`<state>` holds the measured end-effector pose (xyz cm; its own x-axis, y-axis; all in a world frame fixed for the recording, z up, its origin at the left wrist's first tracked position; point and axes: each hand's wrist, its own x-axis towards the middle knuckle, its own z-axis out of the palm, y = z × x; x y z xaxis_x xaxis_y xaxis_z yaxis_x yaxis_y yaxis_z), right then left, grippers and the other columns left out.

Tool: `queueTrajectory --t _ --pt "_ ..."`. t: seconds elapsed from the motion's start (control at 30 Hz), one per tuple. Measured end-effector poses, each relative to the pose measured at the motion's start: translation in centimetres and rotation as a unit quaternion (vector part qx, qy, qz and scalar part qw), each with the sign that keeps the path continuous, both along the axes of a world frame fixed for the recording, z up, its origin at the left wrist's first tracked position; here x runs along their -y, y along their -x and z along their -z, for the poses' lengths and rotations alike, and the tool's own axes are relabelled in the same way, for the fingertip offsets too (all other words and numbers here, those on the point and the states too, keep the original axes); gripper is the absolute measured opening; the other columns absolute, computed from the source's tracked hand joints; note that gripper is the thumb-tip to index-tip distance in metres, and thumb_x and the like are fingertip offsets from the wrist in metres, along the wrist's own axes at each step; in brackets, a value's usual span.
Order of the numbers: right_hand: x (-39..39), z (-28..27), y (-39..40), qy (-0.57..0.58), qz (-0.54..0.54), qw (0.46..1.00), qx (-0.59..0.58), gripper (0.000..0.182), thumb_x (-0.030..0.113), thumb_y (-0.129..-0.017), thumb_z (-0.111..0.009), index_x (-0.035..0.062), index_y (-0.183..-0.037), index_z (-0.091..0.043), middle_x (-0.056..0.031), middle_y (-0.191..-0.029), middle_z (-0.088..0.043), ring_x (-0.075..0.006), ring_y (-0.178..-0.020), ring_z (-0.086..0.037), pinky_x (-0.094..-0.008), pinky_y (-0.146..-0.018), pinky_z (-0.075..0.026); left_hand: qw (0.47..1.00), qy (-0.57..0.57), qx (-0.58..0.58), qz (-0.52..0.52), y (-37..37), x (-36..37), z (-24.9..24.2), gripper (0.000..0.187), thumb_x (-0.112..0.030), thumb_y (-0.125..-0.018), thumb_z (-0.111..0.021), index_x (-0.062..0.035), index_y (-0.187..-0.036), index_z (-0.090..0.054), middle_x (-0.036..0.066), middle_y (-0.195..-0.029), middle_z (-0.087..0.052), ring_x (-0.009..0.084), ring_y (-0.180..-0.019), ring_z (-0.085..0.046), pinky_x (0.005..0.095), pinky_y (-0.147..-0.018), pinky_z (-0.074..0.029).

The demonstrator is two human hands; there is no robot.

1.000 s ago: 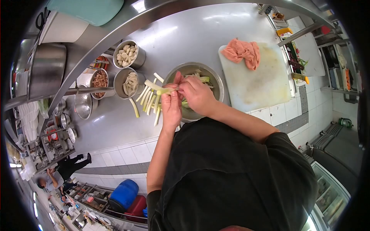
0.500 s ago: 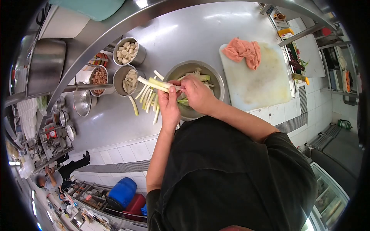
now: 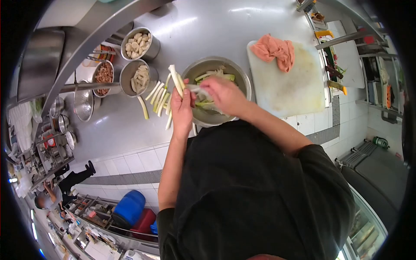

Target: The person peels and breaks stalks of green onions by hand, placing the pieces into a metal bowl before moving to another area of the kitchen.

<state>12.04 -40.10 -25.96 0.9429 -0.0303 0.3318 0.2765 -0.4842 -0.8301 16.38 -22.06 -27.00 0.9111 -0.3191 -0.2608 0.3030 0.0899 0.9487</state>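
My left hand [image 3: 182, 106] is closed around white and pale-green scallion stalks [image 3: 176, 80], their pale ends pointing up and away from me. Just to the right, my right hand [image 3: 227, 96] pinches a thin whitish outer layer [image 3: 199, 90] of scallion, slightly smeared by motion. Both hands are over or at the rim of a steel bowl [image 3: 245, 78], which holds green and white scallion skins [image 3: 229, 78]. Left of the bowl, several trimmed scallion stalks [image 3: 158, 99] lie loose on the steel counter, with one [image 3: 143, 107] a little apart.
Steel pots hold peeled garlic cloves [image 3: 136, 45], pale cut pieces [image 3: 141, 79] and reddish-brown bits [image 3: 104, 78]. A white cutting board [image 3: 299, 95] carries a crumpled pink cloth [image 3: 275, 52]. A steel rail [image 3: 93, 43] crosses the upper left. Another person [image 3: 60, 188] stands at lower left.
My right hand has moved right, away from the left, drawing the whitish layer off the stalks. The held stalks have turned more upright. The view has shifted slightly.
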Motion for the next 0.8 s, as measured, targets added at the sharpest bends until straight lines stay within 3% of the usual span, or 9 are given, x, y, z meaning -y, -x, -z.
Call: queueTrajectory --t 0.1,0.13,0.2,0.33,0.47,0.63,0.7,0.73,0.8 --pt "3.4 0.8 0.1 0.145 0.029 0.989 -0.017 0.019 0.007 -0.093 -0.062 0.004 -0.111 -0.066 -0.0142 -0.109 -0.068 -0.0364 -0.102 -0.066 -0.0462 -0.084 -0.055 0.986 -0.115 0.115 -0.032 -0.1 -3.1 3.3 0.027 -0.015 -0.109 -0.048 -0.0028 -0.132 -0.055 0.0 -0.085 -0.056 0.0085 -0.078 -0.051 0.0279 -0.072 -0.046" --pt "4.8 1.4 0.1 0.145 0.026 0.989 -0.014 0.019 0.007 -0.093 -0.062 0.004 -0.111 -0.066 -0.0142 -0.109 -0.068 -0.0364 -0.102 -0.066 -0.0462 -0.084 -0.055 0.976 -0.164 0.135 -0.056 -0.4 -4.9 4.5 0.031 -0.012 -0.107 -0.049 -0.0002 -0.135 -0.054 0.006 -0.086 -0.06 0.0184 -0.079 -0.058 0.0337 -0.076 -0.049" --pt "7.1 3.0 0.8 0.376 -0.054 0.901 -0.208 0.027 0.003 -0.085 -0.063 0.006 -0.111 -0.07 -0.0119 -0.114 -0.068 -0.033 -0.11 -0.064 -0.0447 -0.09 -0.055 0.946 -0.277 0.156 -0.058 -1.1 -8.7 7.0 0.035 -0.009 -0.104 -0.052 0.0008 -0.137 -0.052 0.012 -0.092 -0.063 0.0266 -0.087 -0.061 0.0383 -0.083 -0.05" --pt "4.4 2.8 -1.6 0.37 -0.096 0.91 -0.158 0.024 0.003 -0.081 -0.063 0.0048 -0.103 -0.073 -0.0117 -0.113 -0.066 -0.0288 -0.111 -0.064 -0.0405 -0.087 -0.057 0.809 -0.537 0.239 -0.02 -1.6 -11.4 8.7 0.049 -0.005 -0.094 -0.061 0.0018 -0.142 -0.05 0.027 -0.12 -0.063 0.0468 -0.115 -0.059 0.0508 -0.103 -0.045" --pt "-0.6 9.6 -4.7 0.39 -0.101 0.914 -0.052 0.016 0.011 -0.086 -0.062 0.0061 -0.097 -0.072 -0.0124 -0.114 -0.066 -0.0295 -0.109 -0.064 -0.0404 -0.085 -0.057 0.81 -0.489 0.321 -0.037 -2.5 -9.1 5.5 0.049 -0.006 -0.092 -0.064 0.0006 -0.139 -0.054 0.026 -0.132 -0.059 0.0453 -0.123 -0.055 0.0508 -0.107 -0.043" --pt "-1.3 9.6 -5.3 0.403 -0.095 0.91 -0.015 0.022 0.009 -0.082 -0.07 0.0065 -0.104 -0.068 -0.0137 -0.11 -0.066 -0.0306 -0.11 -0.063 -0.0407 -0.093 -0.052 0.815 -0.431 0.385 0.055 -2.0 -5.0 1.8 0.035 -0.007 -0.096 -0.062 -0.0005 -0.13 -0.063 0.025 -0.132 -0.061 0.0444 -0.122 -0.057 0.0489 -0.106 -0.044" --pt "-0.6 6.8 -5.1 0.252 -0.141 0.95 -0.119 0.021 0.012 -0.09 -0.068 0.0056 -0.109 -0.063 -0.0156 -0.11 -0.066 -0.0314 -0.107 -0.064 -0.042 -0.094 -0.05 0.842 -0.389 0.368 0.056 -1.6 -2.7 0.3 0.03 -0.009 -0.098 -0.061 -0.0006 -0.127 -0.065 0.023 -0.124 -0.066 0.0428 -0.114 -0.063 0.0458 -0.1 -0.049" --pt "-0.5 6.2 -4.7 0.254 -0.143 0.949 -0.122 0.021 0.012 -0.09 -0.068 0.0056 -0.109 -0.063 -0.0156 -0.11 -0.066 -0.0314 -0.107 -0.064 -0.042 -0.094 -0.05 0.88 -0.34 0.324 0.072 -1.5 -1.7 0.0 0.029 -0.01 -0.098 -0.062 -0.0005 -0.126 -0.066 0.022 -0.118 -0.069 0.0415 -0.108 -0.066 0.0436 -0.096 -0.051" --pt "-0.3 4.8 -4.4 0.084 -0.14 0.984 -0.076 0.024 0.014 -0.095 -0.066 0.0038 -0.116 -0.06 -0.0164 -0.109 -0.065 -0.0334 -0.104 -0.065 -0.0429 -0.092 -0.05 0.922 -0.272 0.27 0.051 -1.8 -0.3 0.8 0.024 -0.01 -0.098 -0.065 0.0007 -0.119 -0.068 0.019 -0.101 -0.075 0.0335 -0.092 -0.072 0.036 -0.084 -0.055"
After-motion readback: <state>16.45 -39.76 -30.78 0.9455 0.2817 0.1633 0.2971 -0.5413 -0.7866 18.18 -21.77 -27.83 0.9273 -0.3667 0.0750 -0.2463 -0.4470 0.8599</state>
